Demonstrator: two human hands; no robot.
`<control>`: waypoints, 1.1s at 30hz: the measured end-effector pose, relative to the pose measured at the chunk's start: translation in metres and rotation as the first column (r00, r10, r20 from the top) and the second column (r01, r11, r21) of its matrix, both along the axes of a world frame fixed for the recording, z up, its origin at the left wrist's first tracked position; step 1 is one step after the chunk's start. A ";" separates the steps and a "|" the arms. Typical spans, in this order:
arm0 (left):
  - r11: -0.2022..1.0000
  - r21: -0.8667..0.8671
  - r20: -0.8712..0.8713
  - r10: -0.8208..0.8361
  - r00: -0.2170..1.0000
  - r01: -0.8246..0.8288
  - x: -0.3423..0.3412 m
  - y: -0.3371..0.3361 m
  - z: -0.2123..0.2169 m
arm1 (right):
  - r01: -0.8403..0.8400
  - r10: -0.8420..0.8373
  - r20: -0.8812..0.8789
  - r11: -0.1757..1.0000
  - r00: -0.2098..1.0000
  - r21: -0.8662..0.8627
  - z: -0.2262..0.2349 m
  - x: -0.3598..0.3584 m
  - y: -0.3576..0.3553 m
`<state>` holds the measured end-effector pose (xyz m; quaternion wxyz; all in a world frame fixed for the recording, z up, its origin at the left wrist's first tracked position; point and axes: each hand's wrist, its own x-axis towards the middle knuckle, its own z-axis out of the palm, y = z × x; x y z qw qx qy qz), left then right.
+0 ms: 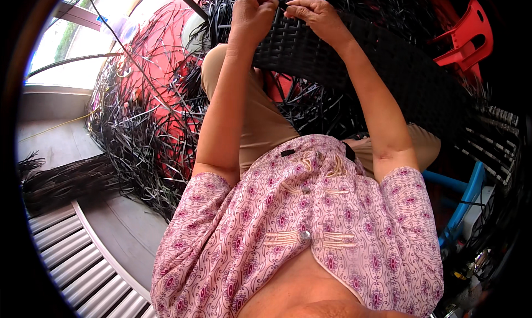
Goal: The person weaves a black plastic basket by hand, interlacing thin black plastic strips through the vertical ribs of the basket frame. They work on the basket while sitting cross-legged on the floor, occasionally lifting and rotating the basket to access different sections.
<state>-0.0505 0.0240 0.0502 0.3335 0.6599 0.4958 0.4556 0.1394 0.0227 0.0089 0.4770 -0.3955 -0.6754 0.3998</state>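
Observation:
A dark woven wicker panel [310, 43] lies across in front of me, over my legs, made of black flat strips. Above its far left edge, my left hand [254, 14] is closed, fingers curled and thumb pressed in. My right hand [320, 19] faces it a short gap away, its thumb and forefinger pinched together. Something thin and black, seemingly a plastic strip, shows between the two sets of fingertips. Against the dark strips behind, its ends cannot be made out.
Loose black strips [147, 146] lie in a tangled heap over a red surface [166, 32] at the left. A red plastic chair [468, 38] stands at the far right, and a blue frame [471, 196] nearer. A slatted metal grille [83, 262] lies lower left.

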 end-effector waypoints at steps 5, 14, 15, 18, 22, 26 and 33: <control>0.996 0.021 0.182 -0.094 0.979 0.091 0.003 0.001 -0.009 | 0.050 -0.052 -0.087 0.998 0.995 -0.029 0.006 0.007 -0.014; 0.994 0.027 0.391 -0.112 0.914 0.110 0.006 -0.005 -0.015 | 0.114 -0.114 -0.054 0.993 0.992 0.010 0.008 -0.003 -0.018; 0.994 0.020 0.403 -0.110 0.909 0.111 0.005 -0.005 -0.015 | 0.125 -0.124 -0.049 0.992 0.991 0.017 0.007 -0.004 -0.017; 0.993 0.006 0.425 -0.108 0.899 0.117 0.005 -0.008 -0.016 | 0.138 -0.136 -0.051 0.990 0.989 0.027 0.003 -0.008 -0.015; 0.987 -0.001 0.440 -0.146 0.886 0.164 0.006 -0.014 -0.015 | 0.137 -0.137 -0.047 0.990 0.990 0.011 0.006 -0.008 -0.019; 0.973 0.018 0.484 -0.208 0.850 0.228 0.004 -0.010 -0.021 | 0.139 -0.139 0.026 0.990 0.990 -0.006 0.007 -0.007 -0.018; 0.975 0.002 0.451 -0.199 0.870 0.222 0.001 -0.010 -0.017 | 0.141 -0.140 -0.023 0.989 0.990 0.040 -0.002 -0.010 -0.011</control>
